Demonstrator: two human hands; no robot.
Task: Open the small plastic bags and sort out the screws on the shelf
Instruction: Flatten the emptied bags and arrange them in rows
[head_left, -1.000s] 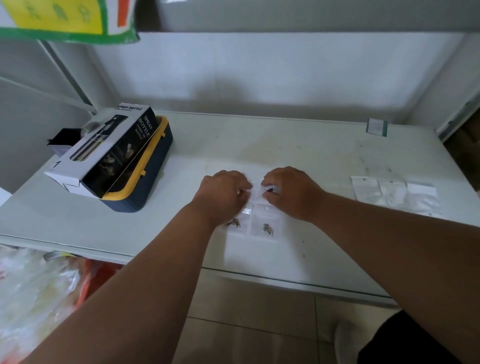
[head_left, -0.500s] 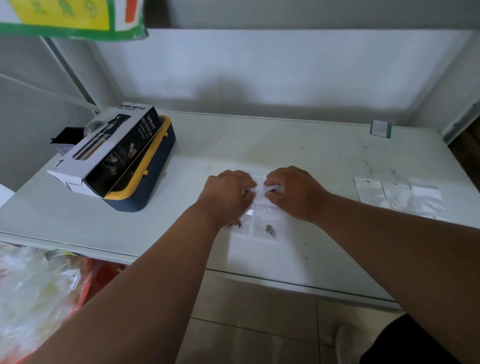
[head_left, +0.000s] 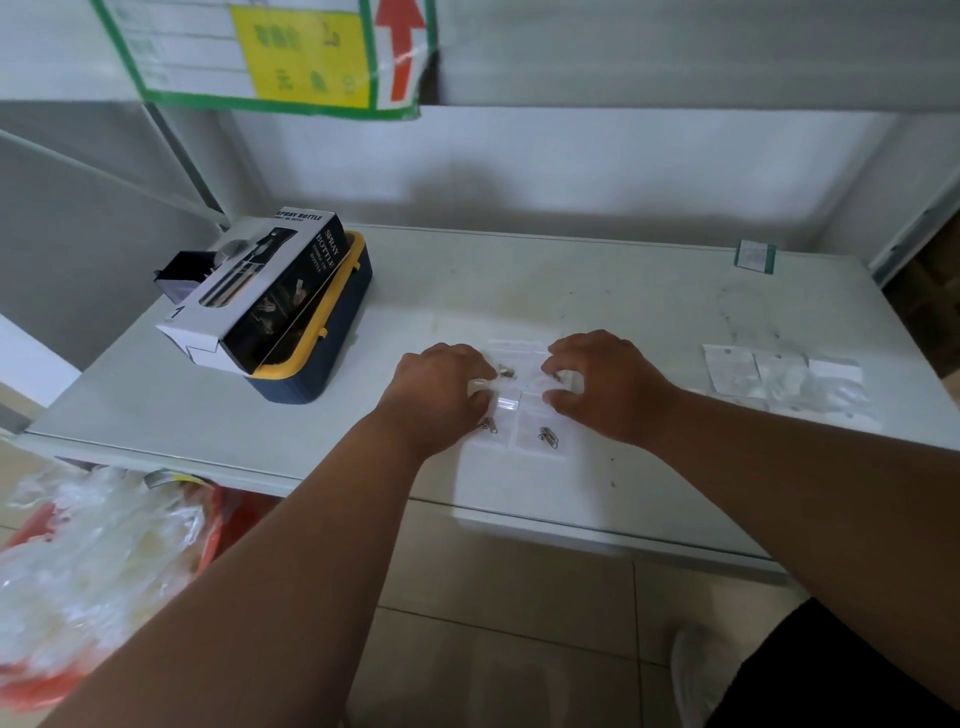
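Observation:
Several small clear plastic bags (head_left: 537, 415) lie side by side on the white shelf (head_left: 623, 291), near its front edge. Two near bags each show a small metal piece (head_left: 548, 436). Small screws (head_left: 505, 370) lie in the far bag between my hands. My left hand (head_left: 441, 387) pinches the left edge of that bag with curled fingers. The curled fingertips and thumb of my right hand (head_left: 605, 387) hold its right edge. Both hands sit low on the shelf.
A spray bottle box (head_left: 260, 291) lies on a blue and yellow case (head_left: 332, 358) at the left. Flat empty bags (head_left: 784, 382) lie at the right. A green label (head_left: 755, 256) sits at the back right. Bagged goods (head_left: 93, 561) fill the space below left.
My hands have drawn a little apart, and the screws in the far bag now show between them. The camera has tilted up, showing a sign above.

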